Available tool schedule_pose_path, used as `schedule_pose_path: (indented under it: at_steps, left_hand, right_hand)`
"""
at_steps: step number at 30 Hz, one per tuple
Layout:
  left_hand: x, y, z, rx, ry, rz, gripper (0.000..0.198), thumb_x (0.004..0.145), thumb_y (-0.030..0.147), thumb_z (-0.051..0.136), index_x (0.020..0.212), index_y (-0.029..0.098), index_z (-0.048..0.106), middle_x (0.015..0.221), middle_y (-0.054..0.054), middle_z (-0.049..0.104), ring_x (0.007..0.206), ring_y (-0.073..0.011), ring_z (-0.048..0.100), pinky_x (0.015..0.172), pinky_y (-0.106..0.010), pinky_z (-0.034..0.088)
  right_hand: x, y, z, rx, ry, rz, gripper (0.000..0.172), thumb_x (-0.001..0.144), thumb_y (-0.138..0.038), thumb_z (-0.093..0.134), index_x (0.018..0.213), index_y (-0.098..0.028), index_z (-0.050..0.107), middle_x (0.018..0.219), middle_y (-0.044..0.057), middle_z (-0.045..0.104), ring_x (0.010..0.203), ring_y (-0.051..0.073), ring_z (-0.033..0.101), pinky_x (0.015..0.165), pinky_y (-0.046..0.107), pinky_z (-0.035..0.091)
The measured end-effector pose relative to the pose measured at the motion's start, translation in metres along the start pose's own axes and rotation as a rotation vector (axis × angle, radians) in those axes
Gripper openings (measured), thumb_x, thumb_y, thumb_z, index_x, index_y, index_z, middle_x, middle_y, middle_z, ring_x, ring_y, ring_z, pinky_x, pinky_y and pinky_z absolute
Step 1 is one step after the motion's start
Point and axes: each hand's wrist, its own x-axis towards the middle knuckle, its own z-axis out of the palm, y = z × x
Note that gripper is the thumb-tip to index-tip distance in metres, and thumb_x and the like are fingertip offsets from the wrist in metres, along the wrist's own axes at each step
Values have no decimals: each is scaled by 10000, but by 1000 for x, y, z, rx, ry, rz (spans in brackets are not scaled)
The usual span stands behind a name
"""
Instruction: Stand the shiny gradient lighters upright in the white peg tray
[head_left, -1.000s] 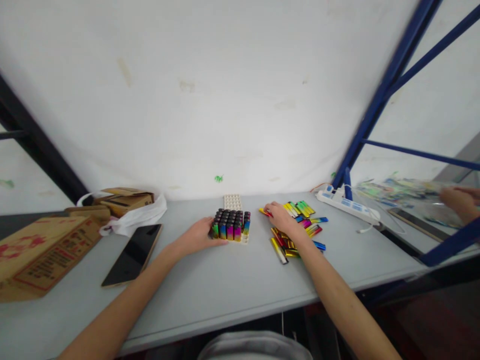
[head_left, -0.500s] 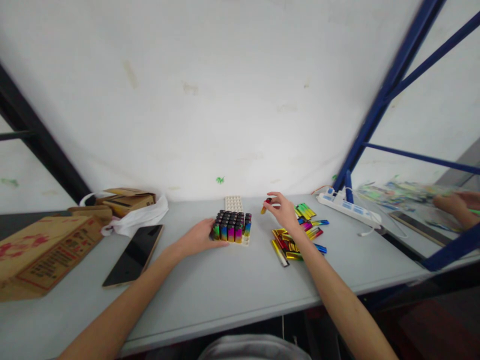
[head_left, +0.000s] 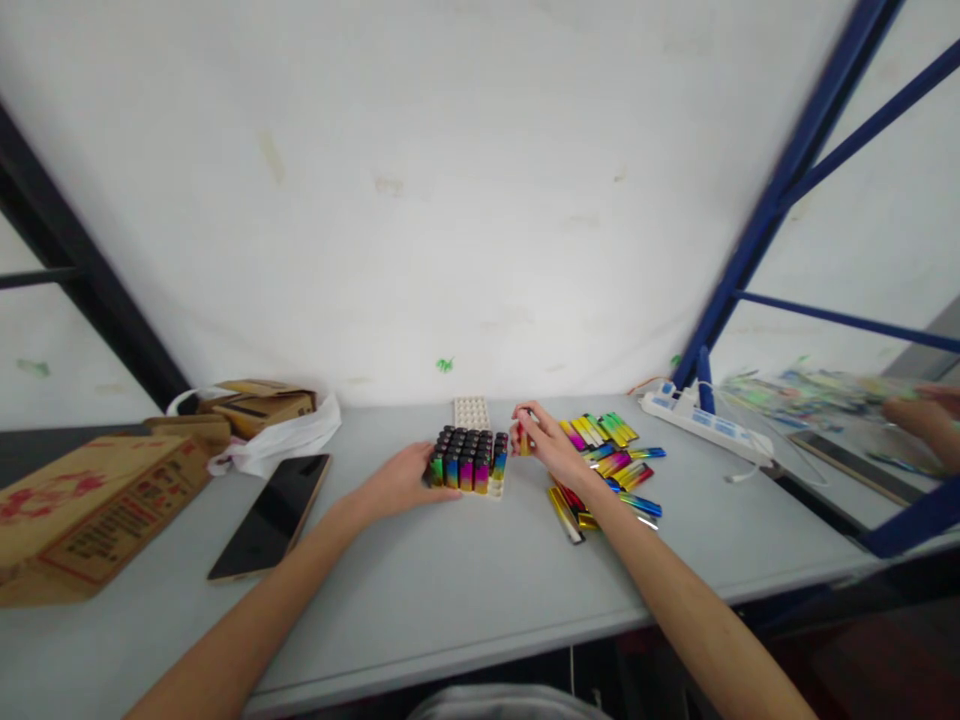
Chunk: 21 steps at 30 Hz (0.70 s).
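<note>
1. Gray table (head_left: 405,600), on my feed, backs onto white wall (head_left: 480,230).
2. I see the left hand (head_left: 399,482) clasping upright lighters (head_left: 469,460) near the back edge.
3. Right hand (head_left: 546,442) pinches one lighter (head_left: 523,441) beside them, loose lighters (head_left: 616,463) lying rightward.

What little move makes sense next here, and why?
Probably ease the right hand over and lower its lighter into the white rack: bare slots show at the near right corner, and the left hand is against the standing lighters.
</note>
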Motion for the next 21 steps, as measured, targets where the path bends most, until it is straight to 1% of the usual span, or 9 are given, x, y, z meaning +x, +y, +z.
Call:
schedule_pose_path:
  at_steps: [2, 4, 7, 9, 13, 15, 17, 19, 21]
  left_hand:
    - [0, 0, 0, 4, -9, -12, 637, 801, 647, 792, 1237, 185, 739, 1265, -114, 783, 1161, -349, 709, 1076, -432, 548]
    - [0, 0, 1, 4, -19, -10, 643, 805, 652, 787, 1239, 179, 738, 1265, -121, 781, 1159, -350, 710, 1074, -435, 549]
    - [1, -1, 1, 4, -16, -7, 647, 804, 655, 788, 1235, 174, 739, 1262, -125, 781, 1162, -355, 710, 1084, -444, 545]
    - [0, 0, 1, 6, -13, -6, 650, 802, 655, 790, 1235, 172, 741, 1261, -124, 781, 1164, -359, 709, 1085, -447, 546]
    - [0, 0, 0, -2, -2, 12, 639, 806, 643, 787, 1246, 182, 745, 1269, -113, 782, 1166, -356, 708, 1083, -440, 550]
    - [0, -1, 0, 3, 5, 10, 639, 801, 641, 792, 1229, 168, 751, 1248, -127, 786, 1148, -359, 711, 1073, -451, 555]
    - [1, -2, 1, 12, 15, 0, 640, 789, 633, 804, 1204, 148, 759, 1213, -142, 791, 1120, -367, 719, 1054, -464, 564]
    - [1, -4, 2, 10, 20, 0, 626, 779, 629, 812, 1178, 149, 765, 1188, -140, 796, 1098, -368, 728, 1036, -468, 576]
    - [1, -4, 2, 5, 27, 3, 618, 772, 630, 816, 1173, 163, 764, 1194, -134, 796, 1105, -368, 733, 1035, -471, 582]
  right_hand:
    - [0, -2, 3, 12, -7, -48, 476, 908, -702, 711, 1018, -256, 586, 714, -62, 495, 653, 123, 517, 666, 258, 507]
    - [1, -4, 5, 25, -5, -41, 495, 886, -712, 729, 1001, -254, 580, 704, -72, 433, 612, 113, 460, 598, 242, 462]
    - [1, -6, 6, 32, 6, 44, 565, 855, -782, 703, 960, -252, 536, 704, -80, 430, 508, 80, 336, 468, 211, 287]
    - [2, -6, 6, 31, 56, 99, 611, 838, -832, 663, 905, -244, 513, 663, -91, 392, 474, 66, 240, 451, 206, 182]
    - [4, -2, 7, -25, 193, 236, 663, 881, -868, 502, 684, -242, 408, 553, -101, 236, 450, 69, 153, 442, 222, 105]
    - [5, -1, 8, -59, 227, 269, 645, 939, -802, 433, 617, -249, 352, 519, -87, 232, 438, 73, 149, 433, 234, 101]
    - [4, 0, 9, -97, 253, 271, 590, 991, -668, 389, 575, -254, 327, 488, -74, 234, 421, 82, 158, 421, 244, 111]
    - [4, 0, 10, -134, 265, 263, 530, 1002, -528, 353, 547, -258, 322, 462, -64, 234, 404, 90, 173, 411, 253, 123]
    - [3, 0, 11, -158, 257, 241, 487, 986, -442, 339, 535, -259, 324, 451, -57, 240, 394, 96, 192, 406, 258, 135]
